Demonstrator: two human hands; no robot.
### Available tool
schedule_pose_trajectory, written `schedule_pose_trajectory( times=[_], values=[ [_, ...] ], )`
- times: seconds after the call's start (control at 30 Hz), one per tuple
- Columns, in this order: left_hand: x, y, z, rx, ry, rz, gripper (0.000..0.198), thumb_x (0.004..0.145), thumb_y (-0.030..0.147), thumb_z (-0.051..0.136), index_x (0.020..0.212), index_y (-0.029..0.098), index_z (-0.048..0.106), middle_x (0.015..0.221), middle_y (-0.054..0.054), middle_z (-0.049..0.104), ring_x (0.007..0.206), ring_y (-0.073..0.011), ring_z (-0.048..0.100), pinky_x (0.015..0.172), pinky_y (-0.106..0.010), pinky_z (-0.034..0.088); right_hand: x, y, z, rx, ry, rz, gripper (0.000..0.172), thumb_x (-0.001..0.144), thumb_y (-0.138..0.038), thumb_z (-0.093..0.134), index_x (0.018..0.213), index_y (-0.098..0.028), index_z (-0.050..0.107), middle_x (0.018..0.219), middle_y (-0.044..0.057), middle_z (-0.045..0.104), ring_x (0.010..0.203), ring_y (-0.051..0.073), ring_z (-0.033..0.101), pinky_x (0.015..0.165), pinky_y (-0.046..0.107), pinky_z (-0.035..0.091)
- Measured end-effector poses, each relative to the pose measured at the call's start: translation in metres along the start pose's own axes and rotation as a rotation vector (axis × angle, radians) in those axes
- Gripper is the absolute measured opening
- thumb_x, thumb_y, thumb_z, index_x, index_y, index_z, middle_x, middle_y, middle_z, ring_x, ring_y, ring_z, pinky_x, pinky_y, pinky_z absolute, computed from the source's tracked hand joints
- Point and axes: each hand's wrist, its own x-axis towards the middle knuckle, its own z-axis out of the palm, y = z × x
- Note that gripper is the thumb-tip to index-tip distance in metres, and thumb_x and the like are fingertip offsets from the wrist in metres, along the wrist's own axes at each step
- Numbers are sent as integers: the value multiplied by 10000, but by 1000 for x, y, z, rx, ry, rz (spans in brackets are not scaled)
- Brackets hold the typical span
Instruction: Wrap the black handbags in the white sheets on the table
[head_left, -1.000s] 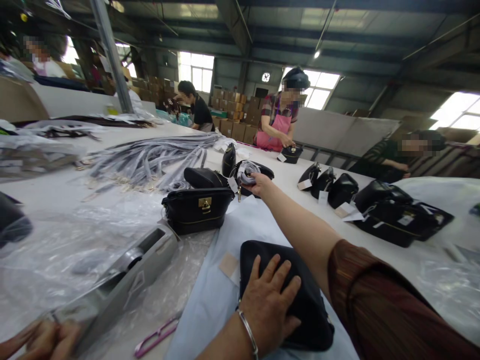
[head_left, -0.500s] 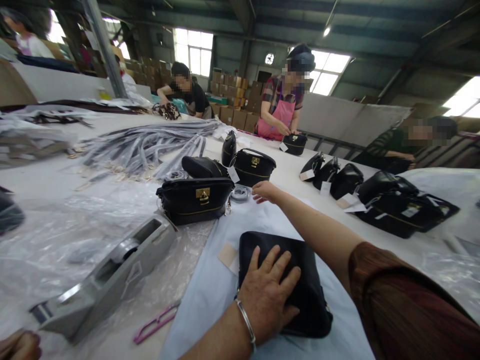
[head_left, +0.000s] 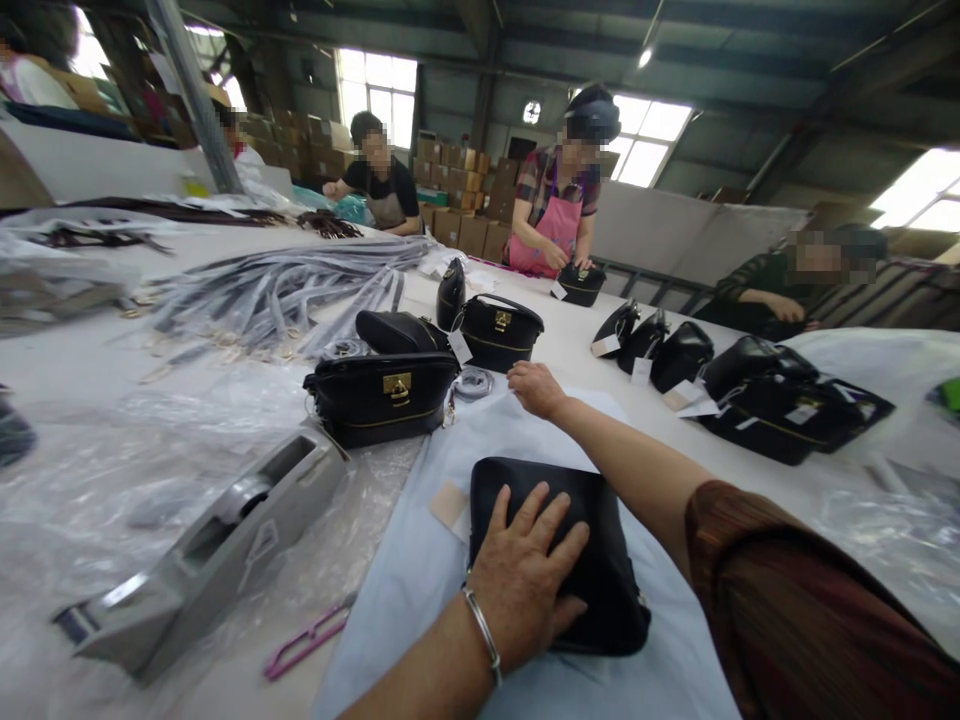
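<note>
My left hand (head_left: 521,570), a silver bangle on its wrist, lies flat with spread fingers on a black handbag (head_left: 600,540). The bag rests on its side on a pale blue cloth (head_left: 397,610), and a beige tag (head_left: 448,505) sticks out at its left. Farther forward, over the cloth's far end, is my right hand (head_left: 534,388) with its fingers curled in; whatever they may hold is hidden. Just left of those fingers lies a coiled grey strap (head_left: 475,383). Two black handbags with gold locks, one nearer (head_left: 382,400) and one farther (head_left: 501,330), stand close by.
At left sit a grey tape dispenser (head_left: 202,560), a purple cutter (head_left: 309,637) and crumpled clear plastic (head_left: 195,420). Wrapped straps (head_left: 285,290) spread behind. More black bags (head_left: 795,415) line the right side. A co-worker in a pink apron (head_left: 551,235) handles another bag across the table.
My right hand's fingers have curled in from a more stretched pose. My left hand stays on the bag. The whole view has shifted slightly, and a co-worker at the back has straightened up.
</note>
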Motion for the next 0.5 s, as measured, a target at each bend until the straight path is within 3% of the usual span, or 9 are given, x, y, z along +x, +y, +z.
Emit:
schedule_pose_trajectory(
  times=[0.2,0.37,0.5],
  values=[
    [0,3,-8,-25,-5,11,737,880,550,686,1524,315,415,1654,-59,320,1540,-336,214,1221,-683,140,-21,-23,-61,118,87,179,268,924,-165,531,1144,-152,684,1107,138,717,1046,287,619,952,367,404],
    [0,5,-11,-14,10,11,755,857,534,719,1518,318,424,1650,-69,329,1533,-346,227,1208,-690,157,-62,-79,-120,71,42,146,248,953,-235,538,1170,-194,651,1072,118,724,996,286,646,878,351,420],
    [1,5,-11,14,35,27,753,844,545,724,1506,313,449,1624,-84,374,1516,-354,262,1210,-674,160,-104,-129,-146,-46,-39,109,190,957,-242,540,1105,-187,646,996,130,737,895,264,669,771,317,433]
  ],
)
